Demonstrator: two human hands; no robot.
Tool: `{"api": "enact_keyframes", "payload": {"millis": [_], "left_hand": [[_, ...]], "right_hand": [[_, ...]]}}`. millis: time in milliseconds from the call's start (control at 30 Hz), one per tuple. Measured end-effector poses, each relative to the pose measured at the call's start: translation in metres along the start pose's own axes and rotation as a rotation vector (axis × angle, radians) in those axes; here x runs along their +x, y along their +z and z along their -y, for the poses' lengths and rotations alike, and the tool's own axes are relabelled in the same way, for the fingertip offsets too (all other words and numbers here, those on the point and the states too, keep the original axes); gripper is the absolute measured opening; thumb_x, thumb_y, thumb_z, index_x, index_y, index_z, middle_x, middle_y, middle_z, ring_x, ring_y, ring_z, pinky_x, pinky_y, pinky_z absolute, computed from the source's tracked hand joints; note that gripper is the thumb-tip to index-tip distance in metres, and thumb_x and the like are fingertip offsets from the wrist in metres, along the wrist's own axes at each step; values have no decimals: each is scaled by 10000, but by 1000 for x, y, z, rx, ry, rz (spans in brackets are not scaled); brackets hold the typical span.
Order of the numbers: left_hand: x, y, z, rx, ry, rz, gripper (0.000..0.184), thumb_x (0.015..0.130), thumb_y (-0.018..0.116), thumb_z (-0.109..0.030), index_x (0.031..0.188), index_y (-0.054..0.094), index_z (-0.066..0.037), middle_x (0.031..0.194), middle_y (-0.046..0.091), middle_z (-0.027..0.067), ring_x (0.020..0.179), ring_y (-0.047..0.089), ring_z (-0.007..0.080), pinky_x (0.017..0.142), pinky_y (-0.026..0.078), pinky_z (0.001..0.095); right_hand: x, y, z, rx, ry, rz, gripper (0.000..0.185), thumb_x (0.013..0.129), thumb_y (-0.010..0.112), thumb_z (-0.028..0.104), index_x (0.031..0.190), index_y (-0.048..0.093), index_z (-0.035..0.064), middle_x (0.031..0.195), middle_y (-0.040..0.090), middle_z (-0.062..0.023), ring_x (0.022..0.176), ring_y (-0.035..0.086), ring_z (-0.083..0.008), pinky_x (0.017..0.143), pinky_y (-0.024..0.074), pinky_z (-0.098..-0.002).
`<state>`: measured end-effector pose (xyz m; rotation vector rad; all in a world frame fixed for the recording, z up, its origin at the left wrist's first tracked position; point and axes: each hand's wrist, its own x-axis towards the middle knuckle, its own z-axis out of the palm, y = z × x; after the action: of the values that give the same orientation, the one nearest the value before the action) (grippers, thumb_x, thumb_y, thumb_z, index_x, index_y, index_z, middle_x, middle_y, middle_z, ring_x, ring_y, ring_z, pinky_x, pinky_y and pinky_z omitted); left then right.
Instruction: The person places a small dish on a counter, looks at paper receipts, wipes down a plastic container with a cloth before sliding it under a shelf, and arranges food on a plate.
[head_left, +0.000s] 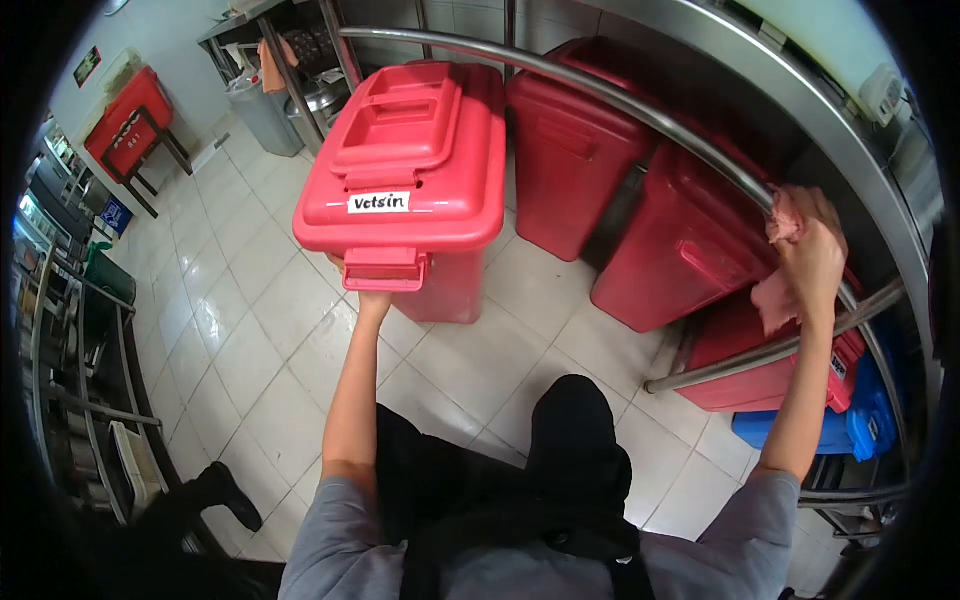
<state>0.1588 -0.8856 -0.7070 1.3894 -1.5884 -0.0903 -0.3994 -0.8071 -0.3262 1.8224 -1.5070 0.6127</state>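
A lidded red bin (400, 220) labelled "Vctsin" stands upright on the tiles, left of centre. My left hand (372, 298) is at its front, under the handle (385, 270); its fingers are mostly hidden behind the handle and lid edge. At the right, my right hand (812, 245) is closed round a pink cloth (788, 215) and presses it against the steel rail (660, 110). Part of the cloth hangs below the hand.
More red bins (575, 150) stand under the steel table frame, with a blue bin (870, 430) at the lower right. A grey bin (268, 115) is at the back. A red container (130, 120) rests on a stand. Another person's foot (235, 495) shows at lower left.
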Motion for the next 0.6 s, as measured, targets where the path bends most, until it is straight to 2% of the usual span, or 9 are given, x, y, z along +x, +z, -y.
{"api": "enact_keyframes", "payload": {"millis": [267, 333, 400, 433, 500, 533, 600], "left_hand": [[104, 11, 55, 121, 134, -31, 676, 842, 647, -272, 1397, 335, -44, 1411, 399, 199, 1366, 272, 366, 1116, -117, 532], [131, 20, 51, 134, 120, -47, 636, 851, 637, -265, 1378, 363, -38, 1386, 426, 211, 1356, 292, 371, 1138, -45, 526], [145, 36, 24, 198, -69, -264, 549, 871, 621, -255, 1314, 418, -4, 1288, 502, 251, 1329, 331, 388, 1135, 132, 500], [145, 52, 11, 189, -68, -260, 549, 871, 621, -255, 1314, 418, -4, 1288, 502, 251, 1329, 331, 388, 1135, 132, 500], [152, 86, -17, -347, -473, -289, 506, 889, 617, -270, 1249, 443, 41, 1188, 551, 284, 1320, 311, 461, 1097, 251, 477], [155, 96, -24, -361, -466, -282, 506, 889, 617, -270, 1249, 443, 41, 1188, 551, 284, 1320, 311, 461, 1097, 251, 477], [155, 112, -33, -218, -266, -381, 526, 904, 604, -323, 1222, 438, 62, 1147, 569, 290, 1319, 234, 545, 1090, 259, 495]], "right_hand": [[1, 9, 4, -54, 3, -21, 375, 687, 716, 160, 1047, 620, 112, 990, 601, -110, 936, 575, -345, 802, 474, -412], [3, 10, 5, -47, 33, 13, 382, 689, 717, 164, 1055, 621, 111, 1005, 604, -113, 945, 575, -346, 811, 472, -414], [2, 12, 7, -36, 62, 51, 389, 691, 718, 169, 1064, 621, 109, 1021, 606, -117, 955, 576, -348, 820, 470, -416], [2, 12, 6, -33, 58, 44, 394, 692, 719, 172, 1068, 622, 108, 1023, 606, -119, 955, 577, -349, 823, 470, -414], [2, 13, 4, -45, 60, 32, 398, 693, 721, 175, 1073, 622, 107, 1025, 607, -121, 955, 577, -350, 825, 470, -412], [2, 14, 3, -61, 40, 9, 373, 704, 705, 179, 1060, 629, 100, 1007, 608, -123, 942, 582, -352, 805, 473, -410], [2, 15, 2, -88, 20, -5, 348, 715, 690, 183, 1047, 636, 93, 990, 610, -126, 928, 587, -353, 786, 476, -408]]}}
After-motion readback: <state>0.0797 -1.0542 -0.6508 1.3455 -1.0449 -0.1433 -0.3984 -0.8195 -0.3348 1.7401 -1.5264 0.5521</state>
